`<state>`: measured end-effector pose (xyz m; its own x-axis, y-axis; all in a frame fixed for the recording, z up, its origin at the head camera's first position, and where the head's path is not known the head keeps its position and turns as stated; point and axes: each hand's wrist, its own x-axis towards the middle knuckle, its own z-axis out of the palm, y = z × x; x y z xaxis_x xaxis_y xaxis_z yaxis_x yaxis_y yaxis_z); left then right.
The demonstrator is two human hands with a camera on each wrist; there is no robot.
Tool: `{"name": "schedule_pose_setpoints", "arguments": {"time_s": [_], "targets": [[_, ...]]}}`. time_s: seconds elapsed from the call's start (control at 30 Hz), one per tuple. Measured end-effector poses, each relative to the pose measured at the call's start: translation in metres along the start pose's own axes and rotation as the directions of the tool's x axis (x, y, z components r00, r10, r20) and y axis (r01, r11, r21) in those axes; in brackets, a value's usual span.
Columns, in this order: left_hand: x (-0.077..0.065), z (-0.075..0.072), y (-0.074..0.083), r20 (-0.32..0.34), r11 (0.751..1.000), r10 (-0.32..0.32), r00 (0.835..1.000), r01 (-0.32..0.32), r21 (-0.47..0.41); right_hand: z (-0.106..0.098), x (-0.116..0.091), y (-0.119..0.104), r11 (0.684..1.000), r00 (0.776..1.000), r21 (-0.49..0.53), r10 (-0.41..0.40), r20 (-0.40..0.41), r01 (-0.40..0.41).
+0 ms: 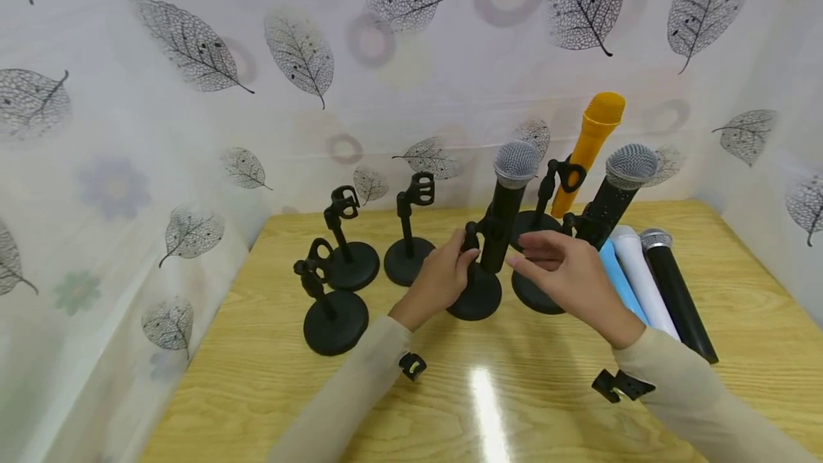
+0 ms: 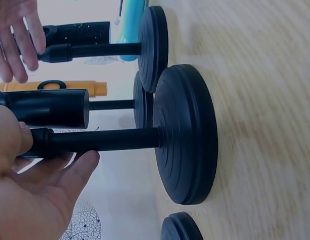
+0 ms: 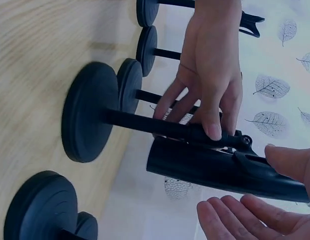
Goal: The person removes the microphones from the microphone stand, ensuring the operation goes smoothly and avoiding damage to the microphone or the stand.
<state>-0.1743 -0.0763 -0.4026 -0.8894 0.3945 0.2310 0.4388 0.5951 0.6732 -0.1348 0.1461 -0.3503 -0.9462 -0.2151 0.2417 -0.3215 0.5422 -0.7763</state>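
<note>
Around one black stand [image 2: 124, 139], left fingers [image 2: 80, 172]

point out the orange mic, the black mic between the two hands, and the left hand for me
Orange mic [image 1: 588, 145]: head view, on its handle.
Black mic [image 1: 508, 206]: head view, on its handle below the silver grille.
Left hand [image 1: 439, 276]: head view, on the back of the hand.
</note>
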Motion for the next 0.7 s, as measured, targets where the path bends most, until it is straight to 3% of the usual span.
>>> {"name": "schedule_pose_setpoints", "arguments": {"time_s": [0.7], "targets": [[-0.031,-0.008,0.005,0.026,1.000,-0.001,1.000,0.001,0.005,0.008,0.021,-0.031,0.997,0.994,0.028,-0.069,-0.084,0.071]]}}
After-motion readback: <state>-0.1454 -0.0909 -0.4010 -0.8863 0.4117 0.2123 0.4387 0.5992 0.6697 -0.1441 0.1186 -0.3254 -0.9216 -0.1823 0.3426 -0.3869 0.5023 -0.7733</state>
